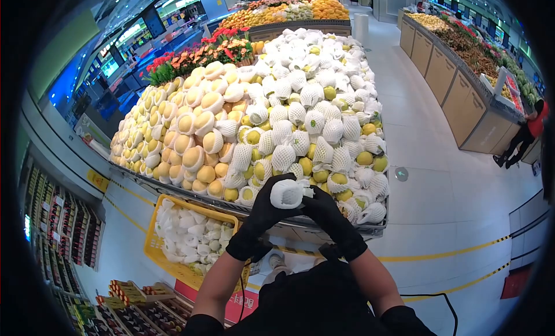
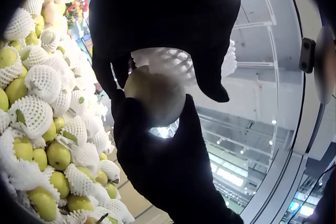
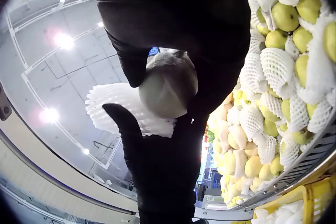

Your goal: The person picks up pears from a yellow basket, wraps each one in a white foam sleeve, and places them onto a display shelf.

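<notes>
My gloved left hand (image 1: 261,213) grips a white foam net sleeve (image 1: 285,195), its round opening turned up toward me. Close beside it, my gloved right hand (image 1: 327,213) holds a pale round fruit (image 3: 168,88) between thumb and fingers. The fruit looks smooth and whitish, with a crumpled wrapping at its top in the right wrist view; its exact kind is blurred. In the left wrist view the fruit overlaps the mouth of the sleeve. Both hands are in black gloves, above the front edge of the fruit display.
In front rises a sloped display of green-yellow pears (image 1: 252,137) in foam nets, with peach-coloured fruit (image 1: 191,157) to the left. A yellow crate (image 1: 151,243) of white foam nets stands on the floor at my left. A person (image 1: 529,134) stands far right.
</notes>
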The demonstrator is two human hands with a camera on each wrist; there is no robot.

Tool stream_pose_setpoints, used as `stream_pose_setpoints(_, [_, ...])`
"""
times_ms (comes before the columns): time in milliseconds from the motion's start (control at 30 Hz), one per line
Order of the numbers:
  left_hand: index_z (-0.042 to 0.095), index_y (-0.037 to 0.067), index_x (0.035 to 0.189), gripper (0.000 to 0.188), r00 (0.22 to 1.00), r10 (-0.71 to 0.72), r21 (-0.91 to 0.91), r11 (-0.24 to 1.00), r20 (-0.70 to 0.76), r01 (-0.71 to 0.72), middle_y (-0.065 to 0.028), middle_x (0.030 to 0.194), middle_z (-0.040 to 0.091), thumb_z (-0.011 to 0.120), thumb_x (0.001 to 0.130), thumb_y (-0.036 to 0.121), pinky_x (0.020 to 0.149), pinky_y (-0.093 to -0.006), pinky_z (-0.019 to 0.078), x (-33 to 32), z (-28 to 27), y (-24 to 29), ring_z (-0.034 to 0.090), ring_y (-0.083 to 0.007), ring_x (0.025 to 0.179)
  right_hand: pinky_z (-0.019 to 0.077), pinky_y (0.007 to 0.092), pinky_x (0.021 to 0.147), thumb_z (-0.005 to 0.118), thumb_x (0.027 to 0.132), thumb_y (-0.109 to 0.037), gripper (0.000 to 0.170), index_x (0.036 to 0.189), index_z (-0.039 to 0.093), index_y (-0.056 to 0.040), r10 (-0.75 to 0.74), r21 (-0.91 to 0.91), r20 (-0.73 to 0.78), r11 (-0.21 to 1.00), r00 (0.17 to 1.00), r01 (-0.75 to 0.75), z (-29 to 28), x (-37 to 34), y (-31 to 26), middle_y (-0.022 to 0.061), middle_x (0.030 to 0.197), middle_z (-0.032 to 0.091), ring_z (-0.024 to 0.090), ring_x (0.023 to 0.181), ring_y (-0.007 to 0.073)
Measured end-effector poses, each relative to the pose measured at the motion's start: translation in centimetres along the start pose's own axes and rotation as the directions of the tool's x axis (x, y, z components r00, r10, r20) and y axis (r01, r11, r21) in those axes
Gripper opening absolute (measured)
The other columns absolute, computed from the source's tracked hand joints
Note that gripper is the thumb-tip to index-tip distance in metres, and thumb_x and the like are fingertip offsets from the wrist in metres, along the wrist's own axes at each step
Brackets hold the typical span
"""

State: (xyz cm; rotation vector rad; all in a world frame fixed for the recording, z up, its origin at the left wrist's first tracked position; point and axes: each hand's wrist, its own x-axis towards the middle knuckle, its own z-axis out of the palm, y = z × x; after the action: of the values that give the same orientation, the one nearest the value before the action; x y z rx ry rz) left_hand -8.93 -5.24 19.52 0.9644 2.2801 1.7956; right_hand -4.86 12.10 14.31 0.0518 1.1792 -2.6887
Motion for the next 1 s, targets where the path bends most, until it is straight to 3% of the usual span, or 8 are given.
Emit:
stream_pose_setpoints(167, [0.049, 0.003, 0.119, 0.062, 0.982, -0.085, -0.070, 0.995, -0.169, 0.074, -0.0082, 0.110, 0.057, 0.083, 0.067, 0.011, 0.088, -0.0313, 0.0471, 0.2, -0.7, -0.7, 0.058, -0.0175, 0.100, 0.0545, 0.0429, 0.084, 0.061, 0.085, -0.014, 0.051, 0.128, 0.040, 0.0054, 0.014, -0.016, -0.052, 1.000, 0.999, -0.015, -2.1, -0.2, 0.0, 0.0185, 0.117, 0.054, 0.060, 0.101, 0.0299])
stream_pose_setpoints(267, [0.048, 0.004, 0.119, 0.065, 0.974, -0.207, -0.187, 0.964, -0.090, 0.187, -0.0090, 0.109, 0.058, 0.084, 0.066, 0.013, 0.087, -0.0314, 0.0477, -0.2, -1.3, -1.5, 0.058, -0.0178, 0.101, 0.0564, 0.0409, 0.079, 0.062, 0.084, -0.013, 0.052, 0.128, 0.040, 0.0047, -0.059, -0.104, -0.101, 0.993, 0.993, 0.049, -2.2, -0.9, -1.9, 0.0186, 0.115, 0.055, 0.062, 0.097, 0.0296])
stream_pose_setpoints(433, [0.047, 0.005, 0.116, 0.062, 0.990, -0.103, 0.032, 0.994, -0.092, 0.106, -0.0067, 0.106, 0.058, 0.082, 0.065, 0.006, 0.078, -0.0296, 0.0523, -0.5, -1.6, -3.1, 0.058, -0.0150, 0.098, 0.0574, 0.0352, 0.074, 0.070, 0.077, -0.007, 0.059, 0.126, 0.041, 0.0056, -0.240, -0.269, -0.119, 0.942, 0.963, 0.201, -1.4, -1.3, -5.9, 0.0170, 0.110, 0.058, 0.064, 0.093, 0.0255])
stream_pose_setpoints(567, [0.049, 0.005, 0.113, 0.059, 0.979, -0.189, 0.012, 0.982, -0.082, 0.191, -0.0064, 0.103, 0.059, 0.083, 0.065, 0.007, 0.078, -0.0295, 0.0521, -0.5, -1.8, -3.4, 0.058, -0.0147, 0.097, 0.0537, 0.0314, 0.081, 0.078, 0.071, -0.012, 0.068, 0.127, 0.043, 0.0034, -0.328, -0.648, -0.006, 0.721, 0.945, 0.246, 0.8, -2.2, -8.8, 0.0151, 0.108, 0.061, 0.064, 0.095, 0.0211])
stream_pose_setpoints(667, [0.051, 0.004, 0.111, 0.057, 0.976, -0.211, 0.001, 0.977, -0.052, 0.211, -0.0072, 0.103, 0.061, 0.083, 0.064, 0.010, 0.084, -0.0322, 0.0501, -0.2, -1.6, -2.3, 0.059, -0.0165, 0.097, 0.0514, 0.0298, 0.084, 0.081, 0.068, -0.014, 0.070, 0.127, 0.045, -0.0011, -0.244, -0.716, 0.116, 0.651, 0.963, 0.251, 2.1, -2.6, -9.6, 0.0142, 0.107, 0.063, 0.063, 0.096, 0.0189])
stream_pose_setpoints(767, [0.052, 0.004, 0.114, 0.061, 0.993, -0.107, 0.265, 0.958, -0.038, 0.114, -0.0081, 0.104, 0.061, 0.084, 0.063, 0.012, 0.085, -0.0342, 0.0495, -0.1, -1.5, -0.5, 0.060, -0.0193, 0.096, 0.0512, 0.0311, 0.084, 0.081, 0.068, -0.014, 0.067, 0.126, 0.049, -0.0054, -0.192, -0.813, 0.234, 0.499, 0.953, 0.300, 2.9, -3.0, -10.7, 0.0123, 0.104, 0.064, 0.064, 0.095, 0.0189])
stream_pose_setpoints(900, [0.052, 0.004, 0.118, 0.063, 0.999, -0.044, 0.226, 0.973, 0.007, 0.041, -0.0141, 0.107, 0.061, 0.083, 0.064, 0.015, 0.085, -0.0379, 0.0485, -0.2, -1.5, -0.8, 0.061, -0.0274, 0.101, 0.0512, 0.0315, 0.083, 0.082, 0.068, -0.019, 0.066, 0.124, 0.050, -0.0039, -0.132, -0.832, 0.326, 0.429, 0.936, 0.350, 2.7, -2.9, -11.6, 0.0122, 0.104, 0.065, 0.065, 0.094, 0.0190])
stream_pose_setpoints(1000, [0.052, 0.005, 0.119, 0.062, 1.000, 0.020, 0.329, 0.944, 0.015, -0.024, -0.0151, 0.108, 0.059, 0.081, 0.066, 0.011, 0.086, -0.0386, 0.0477, -0.3, -1.6, -0.9, 0.059, -0.0303, 0.102, 0.0510, 0.0310, 0.082, 0.082, 0.067, -0.022, 0.066, 0.122, 0.051, -0.0022, -0.081, -0.918, 0.199, 0.335, 0.977, 0.214, 3.5, -3.1, -12.5, 0.0129, 0.102, 0.064, 0.064, 0.092, 0.0191])
